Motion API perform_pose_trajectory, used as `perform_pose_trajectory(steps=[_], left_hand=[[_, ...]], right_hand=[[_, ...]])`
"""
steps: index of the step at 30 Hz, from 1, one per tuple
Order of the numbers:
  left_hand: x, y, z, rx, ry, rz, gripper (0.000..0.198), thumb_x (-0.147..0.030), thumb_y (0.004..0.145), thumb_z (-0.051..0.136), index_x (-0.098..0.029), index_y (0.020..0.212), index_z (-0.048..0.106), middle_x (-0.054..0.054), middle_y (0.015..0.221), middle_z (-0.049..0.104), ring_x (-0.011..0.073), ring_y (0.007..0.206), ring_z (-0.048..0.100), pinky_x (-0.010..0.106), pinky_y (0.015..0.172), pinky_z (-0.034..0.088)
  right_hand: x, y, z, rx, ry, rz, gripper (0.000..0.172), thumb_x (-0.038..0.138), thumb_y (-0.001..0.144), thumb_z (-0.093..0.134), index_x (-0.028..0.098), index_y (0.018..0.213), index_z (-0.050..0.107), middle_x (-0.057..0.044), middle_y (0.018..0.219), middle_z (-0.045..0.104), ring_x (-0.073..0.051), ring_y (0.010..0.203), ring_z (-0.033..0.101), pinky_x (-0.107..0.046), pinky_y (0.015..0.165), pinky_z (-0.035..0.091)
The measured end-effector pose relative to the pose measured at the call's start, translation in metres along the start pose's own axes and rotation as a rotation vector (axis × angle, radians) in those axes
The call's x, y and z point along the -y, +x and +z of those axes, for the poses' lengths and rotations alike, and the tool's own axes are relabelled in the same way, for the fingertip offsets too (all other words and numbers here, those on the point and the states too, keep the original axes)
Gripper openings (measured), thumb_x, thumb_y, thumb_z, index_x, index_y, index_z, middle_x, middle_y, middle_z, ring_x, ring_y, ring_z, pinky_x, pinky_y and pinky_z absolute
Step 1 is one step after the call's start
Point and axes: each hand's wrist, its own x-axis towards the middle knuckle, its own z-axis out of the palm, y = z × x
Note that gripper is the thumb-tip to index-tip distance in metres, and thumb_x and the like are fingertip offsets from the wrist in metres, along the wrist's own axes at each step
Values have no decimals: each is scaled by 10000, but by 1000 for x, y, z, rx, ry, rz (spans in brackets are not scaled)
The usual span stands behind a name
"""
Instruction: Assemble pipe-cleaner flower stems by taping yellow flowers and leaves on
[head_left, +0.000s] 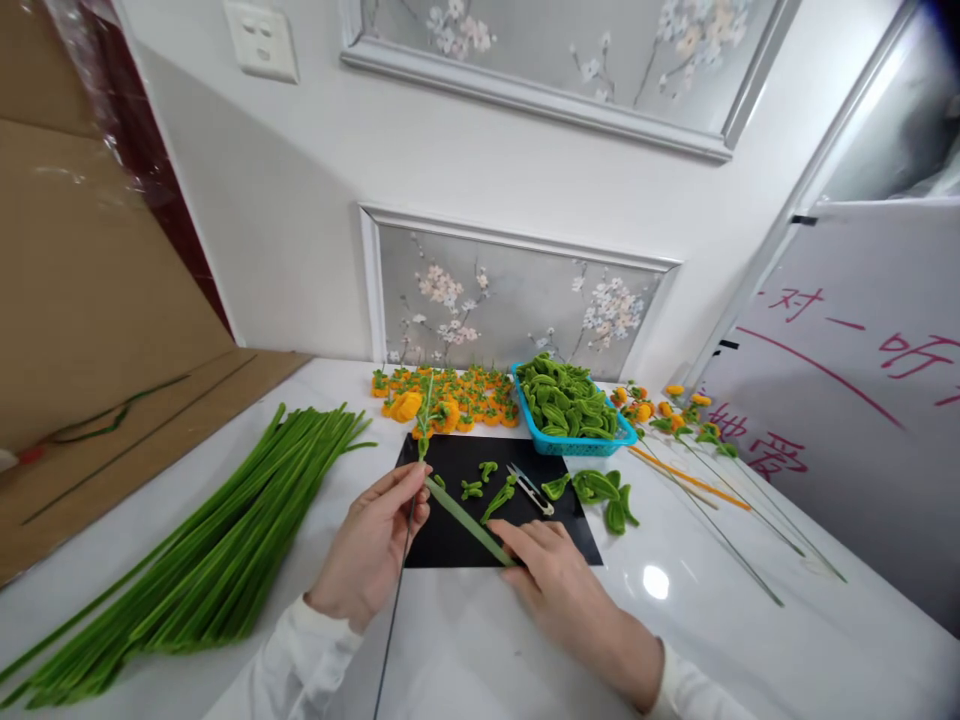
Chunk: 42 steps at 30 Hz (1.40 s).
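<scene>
My left hand point(380, 535) is closed in a pinch on a thin wire flower stem point(394, 607), held nearly upright. Orange fuzzy blooms point(406, 406) show at its upper end, though some blend with the flowers behind. A flat strip of green floral tape point(469, 522) runs from the stem at my left fingertips down to my right hand point(559, 572). The fingers of my right hand are closed on the tape. Beyond the hands, a black mat point(457, 540) bears small curled green pieces point(499, 497) and thread snips point(531, 490).
A bundle of green pipe cleaners point(225, 550) lies left. Behind the mat sit many orange flower heads point(487, 400) and a blue basket point(577, 444) of green leaves. Loose leaves point(600, 488) and finished flower stems point(724, 530) lie right. A white wall point(300, 200) bounds the back.
</scene>
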Motion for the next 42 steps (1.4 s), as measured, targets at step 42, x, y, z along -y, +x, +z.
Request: perform_pose_trajectory(steps=[42], left_hand=[[-1,2,-2,-161,-302,-25,179,-19,849,520,-65,748,661,-4,710,440,0,469,401,67,306,320]], right_hand=[[-42,245,-80,79,-624,-100,239,216,854,573,255,1034,725,-81,1002,728,-209,955,652,-232,767,457]])
